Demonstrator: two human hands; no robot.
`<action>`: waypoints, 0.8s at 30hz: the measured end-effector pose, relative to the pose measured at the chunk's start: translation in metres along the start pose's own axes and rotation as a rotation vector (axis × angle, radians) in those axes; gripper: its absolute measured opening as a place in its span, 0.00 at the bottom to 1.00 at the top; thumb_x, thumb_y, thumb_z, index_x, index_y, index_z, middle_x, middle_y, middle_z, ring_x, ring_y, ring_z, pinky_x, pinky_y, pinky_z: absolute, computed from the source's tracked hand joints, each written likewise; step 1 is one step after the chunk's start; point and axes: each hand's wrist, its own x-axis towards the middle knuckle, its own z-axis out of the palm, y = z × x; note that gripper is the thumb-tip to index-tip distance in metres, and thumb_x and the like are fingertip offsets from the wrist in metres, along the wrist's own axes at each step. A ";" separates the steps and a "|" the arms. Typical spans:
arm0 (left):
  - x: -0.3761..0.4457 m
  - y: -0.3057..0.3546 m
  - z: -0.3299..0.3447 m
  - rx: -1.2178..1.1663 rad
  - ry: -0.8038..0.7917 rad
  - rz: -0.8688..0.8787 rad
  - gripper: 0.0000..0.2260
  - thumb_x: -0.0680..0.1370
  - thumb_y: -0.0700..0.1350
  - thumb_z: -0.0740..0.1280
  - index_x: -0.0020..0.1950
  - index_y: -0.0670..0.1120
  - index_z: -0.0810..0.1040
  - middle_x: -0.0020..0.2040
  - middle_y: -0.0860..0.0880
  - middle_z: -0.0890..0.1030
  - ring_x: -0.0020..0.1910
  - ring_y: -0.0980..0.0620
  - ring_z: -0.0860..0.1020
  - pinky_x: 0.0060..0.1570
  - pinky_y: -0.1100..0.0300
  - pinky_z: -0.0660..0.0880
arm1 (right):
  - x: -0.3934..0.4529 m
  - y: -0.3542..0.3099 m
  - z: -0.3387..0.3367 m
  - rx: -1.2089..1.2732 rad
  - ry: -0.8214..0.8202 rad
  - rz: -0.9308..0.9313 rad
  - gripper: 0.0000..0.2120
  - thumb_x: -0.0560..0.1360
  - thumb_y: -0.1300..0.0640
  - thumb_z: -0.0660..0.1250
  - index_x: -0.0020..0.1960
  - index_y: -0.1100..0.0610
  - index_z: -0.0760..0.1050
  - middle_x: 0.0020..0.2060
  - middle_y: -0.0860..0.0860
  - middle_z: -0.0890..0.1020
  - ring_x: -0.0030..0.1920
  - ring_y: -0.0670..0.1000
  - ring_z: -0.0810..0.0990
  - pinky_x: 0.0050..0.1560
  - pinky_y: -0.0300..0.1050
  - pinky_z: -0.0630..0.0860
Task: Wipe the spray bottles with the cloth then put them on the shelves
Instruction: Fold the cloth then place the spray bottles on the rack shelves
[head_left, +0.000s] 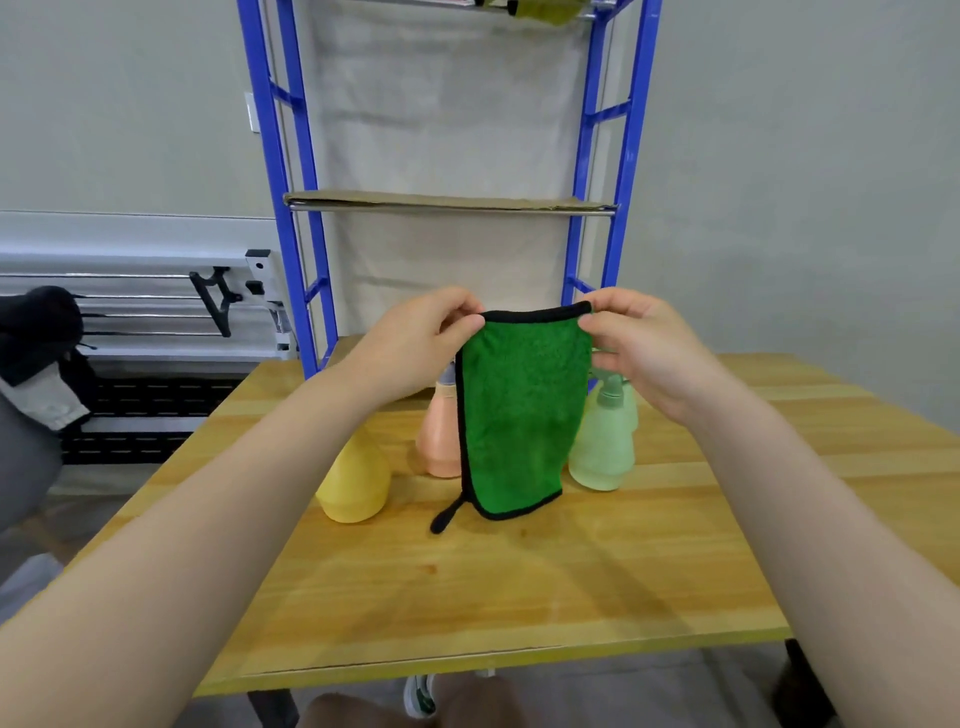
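A green cloth (519, 410) with black trim hangs above the wooden table (493, 587). My left hand (415, 343) pinches its top left corner and my right hand (644, 348) pinches its top right corner. Three spray bottles stand on the table behind it. The yellow bottle (353, 483) is at the left, partly hidden by my left forearm. The cloth covers most of the orange bottle (439, 431) in the middle. On the right stands the pale green bottle (605, 441).
A blue metal shelf rack (291, 171) stands behind the table, with a board shelf (441, 201) at mid height and something on a higher shelf. White metal frames and dark clothing lie at the left. My shoe shows below the table's front edge.
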 end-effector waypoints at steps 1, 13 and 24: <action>0.003 0.000 0.000 0.003 -0.004 -0.006 0.08 0.82 0.47 0.61 0.56 0.47 0.78 0.45 0.53 0.78 0.41 0.56 0.73 0.37 0.67 0.65 | 0.002 0.001 -0.001 -0.044 0.006 -0.008 0.09 0.78 0.66 0.63 0.47 0.54 0.78 0.39 0.50 0.80 0.40 0.46 0.79 0.43 0.41 0.77; -0.004 -0.004 -0.001 -0.065 0.077 -0.005 0.05 0.79 0.48 0.66 0.51 0.50 0.80 0.46 0.57 0.80 0.44 0.61 0.77 0.44 0.69 0.72 | -0.009 -0.002 -0.013 -0.166 -0.050 -0.038 0.08 0.77 0.66 0.66 0.48 0.54 0.79 0.43 0.51 0.83 0.46 0.49 0.82 0.52 0.43 0.80; -0.134 -0.020 0.041 -0.493 -0.784 -0.156 0.04 0.81 0.41 0.64 0.47 0.47 0.77 0.35 0.53 0.74 0.35 0.61 0.72 0.39 0.66 0.74 | -0.088 0.060 -0.017 -0.321 -0.949 0.523 0.07 0.77 0.71 0.64 0.50 0.61 0.75 0.35 0.53 0.82 0.41 0.52 0.85 0.39 0.45 0.83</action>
